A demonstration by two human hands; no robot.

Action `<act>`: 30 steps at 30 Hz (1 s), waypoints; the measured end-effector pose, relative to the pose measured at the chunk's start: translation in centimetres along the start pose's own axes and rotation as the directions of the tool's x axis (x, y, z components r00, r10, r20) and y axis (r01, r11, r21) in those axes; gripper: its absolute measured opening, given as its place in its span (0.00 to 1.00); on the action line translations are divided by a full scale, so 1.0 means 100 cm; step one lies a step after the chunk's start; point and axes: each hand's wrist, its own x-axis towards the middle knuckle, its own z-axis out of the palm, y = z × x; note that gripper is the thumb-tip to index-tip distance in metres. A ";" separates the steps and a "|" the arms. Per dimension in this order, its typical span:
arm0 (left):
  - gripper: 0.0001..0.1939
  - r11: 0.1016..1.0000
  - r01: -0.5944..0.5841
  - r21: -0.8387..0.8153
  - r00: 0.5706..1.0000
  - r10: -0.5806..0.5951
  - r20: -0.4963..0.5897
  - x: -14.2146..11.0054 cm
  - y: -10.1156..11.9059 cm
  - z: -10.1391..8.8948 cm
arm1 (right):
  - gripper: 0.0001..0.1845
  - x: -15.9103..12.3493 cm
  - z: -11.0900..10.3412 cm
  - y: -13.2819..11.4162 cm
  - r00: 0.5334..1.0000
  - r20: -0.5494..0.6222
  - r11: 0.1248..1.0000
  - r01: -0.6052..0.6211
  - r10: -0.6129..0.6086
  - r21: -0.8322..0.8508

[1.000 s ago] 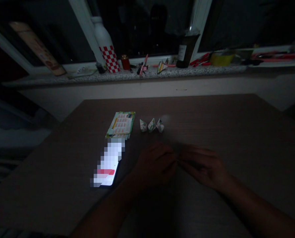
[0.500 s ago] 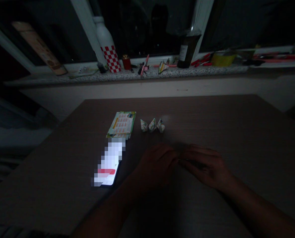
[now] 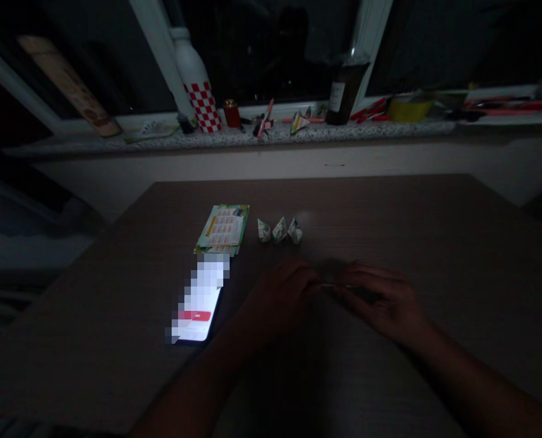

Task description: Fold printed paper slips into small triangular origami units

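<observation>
Between my two hands runs a thin pale edge of what looks like folded paper (image 3: 329,285), mostly hidden by fingers and dim light. My left hand (image 3: 289,292) is closed on its left end. At its right end, my right hand (image 3: 382,298) pinches it between thumb and fingers. Beyond the hands, three small folded paper pieces (image 3: 280,230) with pointed tips stand in a row. To their left lies a stack of printed paper sheets (image 3: 222,228), green-edged with red print.
A lit phone (image 3: 200,304) lies left of my left forearm. Along the stone windowsill (image 3: 252,141) stand a red-checked white bottle (image 3: 202,97), a dark labelled package (image 3: 343,94), a small red jar (image 3: 231,114) and a yellow roll (image 3: 410,109). The wooden table (image 3: 412,213) ends below the sill.
My hands have drawn slightly apart, and the pale paper edge now shows between them. The three folded pieces, the stack and the phone stay in place.
</observation>
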 end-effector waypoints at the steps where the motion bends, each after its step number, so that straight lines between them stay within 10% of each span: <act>1: 0.07 1.000 0.011 0.012 1.000 -0.011 0.004 0.000 0.001 0.000 | 0.07 0.000 0.001 0.000 1.000 -0.005 1.000 0.000 0.000 0.001; 30: 0.07 0.997 -0.063 -0.046 0.995 0.060 -0.074 -0.004 -0.009 0.004 | 0.06 0.001 -0.006 -0.006 0.998 -0.055 1.000 0.022 -0.021 0.018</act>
